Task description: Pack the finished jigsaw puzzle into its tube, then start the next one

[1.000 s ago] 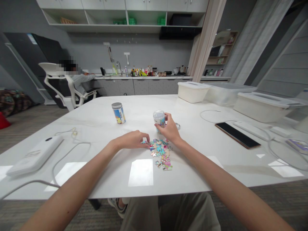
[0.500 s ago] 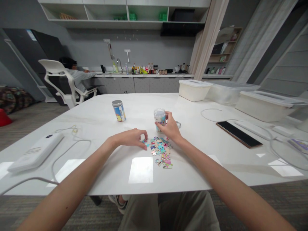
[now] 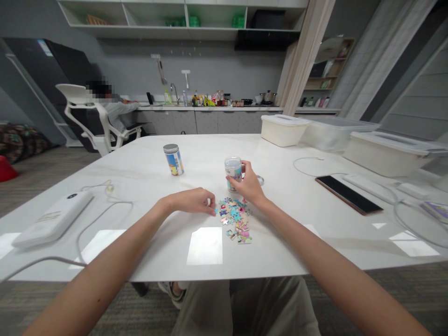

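A loose pile of jigsaw puzzle pieces (image 3: 235, 213), in blue, pink and beige, lies on the white table (image 3: 150, 163). At the pile's left edge my left hand (image 3: 196, 201) has its thumb and fingers pinched together; a bit of a light blue puzzle piece shows at the fingertips. Just behind the pile, my right hand (image 3: 249, 184) is wrapped round the right side of a clear jar (image 3: 232, 173) with a printed label, which stands upright. A silver ring-like lid (image 3: 261, 179) lies behind that hand, partly hidden.
A second printed jar (image 3: 174, 161) with a silver lid stands at the back left. On the right lie a phone (image 3: 348, 194), cables and several plastic bins (image 3: 283, 129). A white power strip (image 3: 54, 219) is at the left. A person (image 3: 117, 112) sits beyond the table.
My left fingers have closed from a loose curl into a pinch over the puzzle pieces at the pile's left edge. My right hand keeps its hold on the jar.
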Demonstrator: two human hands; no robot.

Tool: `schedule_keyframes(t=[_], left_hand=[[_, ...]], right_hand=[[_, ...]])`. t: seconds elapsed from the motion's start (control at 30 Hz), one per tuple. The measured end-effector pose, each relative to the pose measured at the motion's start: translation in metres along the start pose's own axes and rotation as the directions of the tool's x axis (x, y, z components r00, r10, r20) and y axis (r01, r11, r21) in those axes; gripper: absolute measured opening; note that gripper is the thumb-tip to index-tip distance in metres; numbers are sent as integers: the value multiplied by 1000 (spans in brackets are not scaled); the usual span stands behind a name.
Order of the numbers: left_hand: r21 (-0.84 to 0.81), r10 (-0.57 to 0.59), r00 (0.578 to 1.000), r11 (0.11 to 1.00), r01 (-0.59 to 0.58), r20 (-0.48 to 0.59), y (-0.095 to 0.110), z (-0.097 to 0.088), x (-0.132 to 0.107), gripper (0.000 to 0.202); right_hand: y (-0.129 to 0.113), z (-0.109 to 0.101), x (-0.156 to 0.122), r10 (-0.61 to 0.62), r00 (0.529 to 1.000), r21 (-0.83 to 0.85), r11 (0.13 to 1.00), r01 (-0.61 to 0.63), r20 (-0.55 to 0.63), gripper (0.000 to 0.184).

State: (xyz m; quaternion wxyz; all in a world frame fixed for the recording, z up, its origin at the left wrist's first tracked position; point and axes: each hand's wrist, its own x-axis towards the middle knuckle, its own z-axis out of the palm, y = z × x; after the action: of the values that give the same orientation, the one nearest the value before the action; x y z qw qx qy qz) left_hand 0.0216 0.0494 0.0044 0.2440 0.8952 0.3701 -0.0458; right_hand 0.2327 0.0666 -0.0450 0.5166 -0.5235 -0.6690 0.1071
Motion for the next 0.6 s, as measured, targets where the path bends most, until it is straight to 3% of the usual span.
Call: schedule_keyframes(t=[0.17,0.3,0.6], left_hand=[[71,-4,996,997,10,-88,-7,-11,-6,32],[104,-17,998,994,24,-66,-17,-16,-10,40],[71,25,994,997,-17,-107,-12,1,5,37]], right_hand=[[-1,-1,0,6,1000,4,1000,-6,13,51],[-2,-2,0,15,1000,10,1000,-15,25,52],[-2,0,1,4,1000,10,1000,-4,17,53]])
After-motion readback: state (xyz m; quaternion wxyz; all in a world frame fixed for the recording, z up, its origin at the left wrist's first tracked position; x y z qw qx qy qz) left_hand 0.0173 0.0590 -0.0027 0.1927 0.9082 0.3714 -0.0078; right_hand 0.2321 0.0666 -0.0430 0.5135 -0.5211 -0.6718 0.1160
